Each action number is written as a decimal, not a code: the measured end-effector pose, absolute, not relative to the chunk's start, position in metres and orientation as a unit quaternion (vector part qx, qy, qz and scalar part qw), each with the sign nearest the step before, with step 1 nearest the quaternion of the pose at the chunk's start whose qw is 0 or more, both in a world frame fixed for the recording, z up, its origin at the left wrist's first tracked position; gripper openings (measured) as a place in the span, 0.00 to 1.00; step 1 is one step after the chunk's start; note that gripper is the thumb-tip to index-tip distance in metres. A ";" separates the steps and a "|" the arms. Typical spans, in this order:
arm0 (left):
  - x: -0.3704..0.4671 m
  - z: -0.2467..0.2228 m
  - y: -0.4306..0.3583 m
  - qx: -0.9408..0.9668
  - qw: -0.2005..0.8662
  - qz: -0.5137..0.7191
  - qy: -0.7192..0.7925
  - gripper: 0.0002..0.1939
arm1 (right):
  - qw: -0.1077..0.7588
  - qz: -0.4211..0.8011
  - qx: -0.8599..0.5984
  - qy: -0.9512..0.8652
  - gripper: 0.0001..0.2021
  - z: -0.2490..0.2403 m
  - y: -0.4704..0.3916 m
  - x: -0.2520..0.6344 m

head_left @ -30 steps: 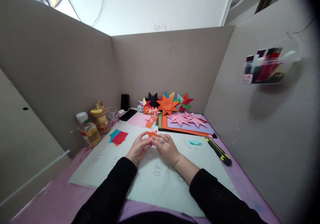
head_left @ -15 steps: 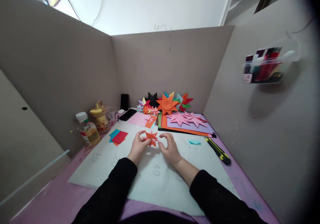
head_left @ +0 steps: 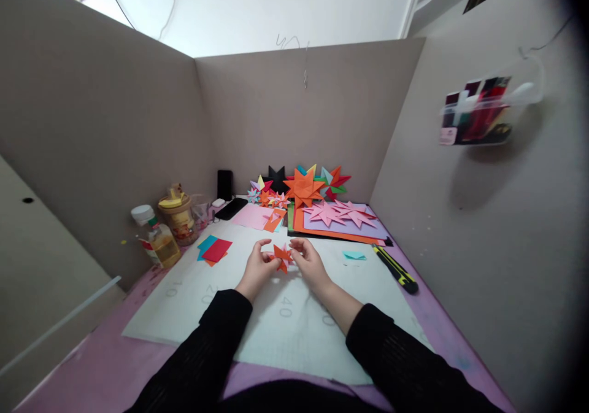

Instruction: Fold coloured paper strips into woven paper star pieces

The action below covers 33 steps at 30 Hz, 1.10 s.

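Observation:
Between my hands is a small orange and pink folded paper star, held just above the white sheet. My left hand pinches its left side with thumb and fingers. On the opposite side, my right hand has its thumb and fingertips closed on a pink point of the star. Fingertips cover part of the paper. A folded turquoise paper piece lies to the right of my right hand. Blue, red and orange paper squares lie in a loose pile to the left.
A yellow and black utility knife lies at the right. Paper stars and stacked coloured sheets are at the back. A bottle, a yellow-lidded jar and a phone stand or lie at the left. Grey partitions enclose the table.
My right hand has closed in from beside the star onto its right side. The star has turned slightly in my left hand. The whole view has shifted a little.

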<state>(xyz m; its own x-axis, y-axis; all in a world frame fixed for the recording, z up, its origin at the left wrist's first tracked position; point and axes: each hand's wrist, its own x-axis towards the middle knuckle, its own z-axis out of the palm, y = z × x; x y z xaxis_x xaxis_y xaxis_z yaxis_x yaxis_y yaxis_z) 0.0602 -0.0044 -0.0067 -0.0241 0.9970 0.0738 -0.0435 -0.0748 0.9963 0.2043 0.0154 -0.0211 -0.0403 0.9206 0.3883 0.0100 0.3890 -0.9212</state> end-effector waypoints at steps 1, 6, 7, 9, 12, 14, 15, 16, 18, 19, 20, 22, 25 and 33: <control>0.060 -0.007 -0.004 0.507 0.483 0.528 0.481 0.30 | 0.571 0.401 -0.380 -0.607 0.13 -0.022 0.017 0.205; 0.059 -0.013 -0.004 0.542 0.453 0.520 0.480 0.28 | 0.545 0.359 -0.376 -0.658 0.12 -0.024 0.018 0.207; 0.060 -0.014 -0.004 0.546 0.450 0.521 0.477 0.28 | 0.543 0.349 -0.379 -0.663 0.10 -0.023 0.018 0.207; 0.060 -0.014 -0.004 0.549 0.451 0.521 0.473 0.28 | 0.542 0.339 -0.389 -0.663 0.07 -0.022 0.017 0.206; 0.060 -0.013 -0.005 0.542 0.468 0.521 0.465 0.29 | 0.543 0.351 -0.402 -0.649 0.06 -0.021 0.016 0.206; 0.060 -0.011 -0.006 0.531 0.488 0.519 0.460 0.30 | 0.540 0.371 -0.404 -0.638 0.06 -0.021 0.016 0.206; 0.060 -0.010 -0.006 0.523 0.498 0.519 0.457 0.30 | 0.537 0.382 -0.403 -0.635 0.05 -0.021 0.016 0.206; 0.060 -0.009 -0.006 0.515 0.508 0.520 0.455 0.30 | 0.534 0.392 -0.401 -0.633 0.05 -0.021 0.016 0.206; 0.060 -0.008 -0.006 0.503 0.520 0.519 0.455 0.30 | 0.530 0.407 -0.396 -0.630 0.04 -0.023 0.018 0.207; 0.060 -0.008 -0.006 0.500 0.523 0.518 0.456 0.30 | 0.531 0.413 -0.394 -0.626 0.04 -0.024 0.018 0.207; 0.060 -0.008 -0.006 0.498 0.525 0.517 0.457 0.30 | 0.532 0.421 -0.393 -0.621 0.05 -0.025 0.019 0.206; 0.060 -0.007 -0.006 0.493 0.527 0.519 0.458 0.30 | 0.534 0.438 -0.393 -0.607 0.07 -0.026 0.020 0.206; 0.061 -0.005 -0.006 0.487 0.525 0.530 0.454 0.30 | 0.530 0.447 -0.392 -0.604 0.09 -0.027 0.020 0.206; 0.061 -0.002 -0.009 0.532 0.475 0.541 0.446 0.28 | 0.556 0.281 -0.379 -0.685 0.03 -0.016 0.011 0.207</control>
